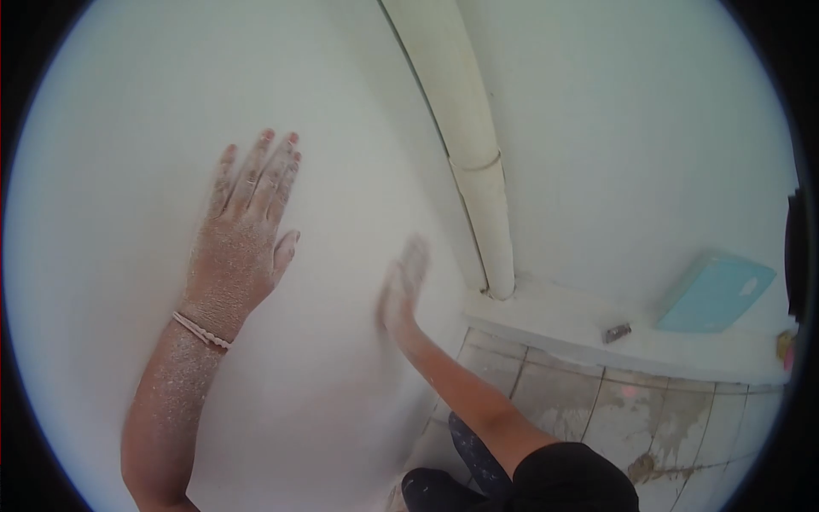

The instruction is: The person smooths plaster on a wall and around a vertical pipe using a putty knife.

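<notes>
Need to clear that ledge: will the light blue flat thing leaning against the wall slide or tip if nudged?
The light blue flat thing stands tilted against the wall, so it would probably topple flat. It looks thin and stiff, likely light. The ledge looks dusty, so it may slide.

Both hands point(247, 230) point(403, 286) flat, fingers extended

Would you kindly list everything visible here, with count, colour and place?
wall: one, white, fills the left and centre
pipe: one, white, runs down the wall to the ledge
ledge: one, white, at the foot of the pipe
box: one, light blue, leaning on the ledge at right
small object: one, dark grey, on the ledge
floor tiles: several, pale and stained, lower right
bracelet: one, white, on the left wrist
left hand: dusted white, flat on the wall
right hand: dusted white, blurred, against the wall
</notes>
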